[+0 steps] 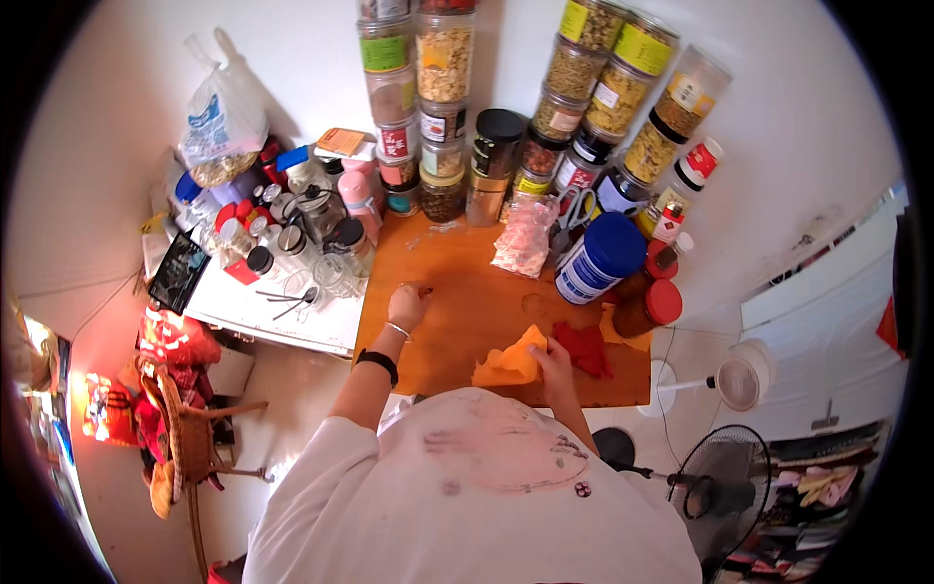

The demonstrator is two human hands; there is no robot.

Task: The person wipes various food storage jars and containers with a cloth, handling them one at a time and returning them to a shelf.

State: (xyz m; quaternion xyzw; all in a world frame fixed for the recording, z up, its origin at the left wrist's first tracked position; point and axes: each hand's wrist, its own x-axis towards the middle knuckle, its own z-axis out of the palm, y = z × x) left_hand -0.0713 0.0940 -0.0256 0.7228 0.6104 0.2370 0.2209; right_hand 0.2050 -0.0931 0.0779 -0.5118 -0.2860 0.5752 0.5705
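My right hand [554, 365] grips an orange cloth [511, 359] above the front of the brown wooden table [467, 292]. The cloth hangs in loose folds to the left of the fingers. Just right of that hand lies a crumpled red cloth [581, 349], and a yellow-orange cloth [619, 330] is partly covered near the table's right edge. Over the table's left side is my left hand [408, 306], fingers curled, a dark spot at the fingertips. Whether it pinches something small cannot be made out. A bracelet and a black band circle the left wrist and forearm.
Stacked jars of dried goods [445, 58] line the wall. A pink-and-white plastic packet [525, 237], grey-handled scissors [573, 215], a blue-lidded tub [602, 255] and a red-lidded jar [649, 310] stand at right. Glass jars [292, 244] crowd the white side table [321, 328]. A fan [719, 496] stands right.
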